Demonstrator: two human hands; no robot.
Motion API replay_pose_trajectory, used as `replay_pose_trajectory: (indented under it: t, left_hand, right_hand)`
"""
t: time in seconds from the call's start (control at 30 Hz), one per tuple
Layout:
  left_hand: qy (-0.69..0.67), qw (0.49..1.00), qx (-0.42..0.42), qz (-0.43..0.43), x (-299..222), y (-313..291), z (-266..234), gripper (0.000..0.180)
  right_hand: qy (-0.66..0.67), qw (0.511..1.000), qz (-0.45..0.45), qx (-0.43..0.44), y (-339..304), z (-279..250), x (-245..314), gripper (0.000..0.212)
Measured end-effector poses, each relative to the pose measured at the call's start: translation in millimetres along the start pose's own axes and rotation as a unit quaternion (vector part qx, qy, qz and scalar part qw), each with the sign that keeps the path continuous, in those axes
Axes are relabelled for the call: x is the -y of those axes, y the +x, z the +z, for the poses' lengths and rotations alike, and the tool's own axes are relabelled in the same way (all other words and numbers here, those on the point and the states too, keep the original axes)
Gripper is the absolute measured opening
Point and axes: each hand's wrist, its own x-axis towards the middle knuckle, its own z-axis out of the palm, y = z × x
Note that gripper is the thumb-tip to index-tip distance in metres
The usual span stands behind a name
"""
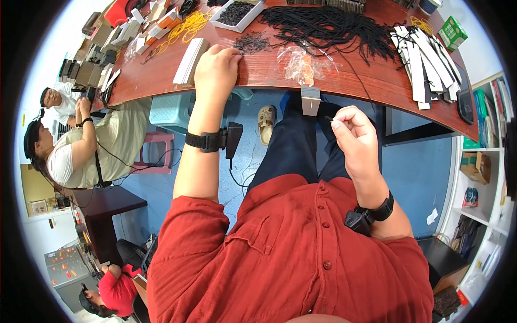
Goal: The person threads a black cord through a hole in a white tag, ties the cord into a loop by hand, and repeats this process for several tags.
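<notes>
My left hand (pixel 218 67) rests on the red-brown table with its fingers curled. Anything in its fingertips is hidden. Beside it lies a long stack of white strips (pixel 189 63), and just past its fingers are scattered small black pieces (pixel 252 43). Above my lap, my right hand (pixel 355 134) is closed in a pinch on a small dark piece (pixel 329 118), too small to make out its kind. To the left of that hand, a small grey block of stacked cards (pixel 311 102) juts over the table's front edge, near my legs.
A white box of black pieces (pixel 237 13), yellow cords (pixel 188 27), a heap of black cords (pixel 323 27) and clear plastic wrap (pixel 304 64) cover the table (pixel 371 81). White tags (pixel 425 64) lie at right. A stool (pixel 172 112) and seated people are at left.
</notes>
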Motion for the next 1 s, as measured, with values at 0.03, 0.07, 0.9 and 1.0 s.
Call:
replay_pose_trajectory:
  t: [0.03, 0.07, 0.9, 1.0]
  left_hand:
    - [0.009, 1.0, 0.015, 0.001, -0.6, 0.7, 0.4, 0.011]
    - [0.018, 0.999, 0.03, 0.003, -1.2, 1.5, 0.8, 0.011]
    - [-0.533, 0.843, 0.037, -0.061, -140.4, -75.8, -18.3, 0.019]
    - [-0.501, 0.865, 0.01, -0.02, -140.2, -74.6, -19.5, 0.018]
  right_hand:
    - [0.0, 1.0, 0.0, 0.0, 0.0, -0.3, -0.2, 0.007]
    - [0.004, 1.0, 0.0, 0.002, -0.1, -0.9, -0.3, 0.006]
    - [-0.015, 0.991, -0.121, -0.057, -1.7, 8.9, -5.4, 0.01]
    - [0.014, 0.994, -0.091, -0.054, -3.6, 9.5, -3.7, 0.009]
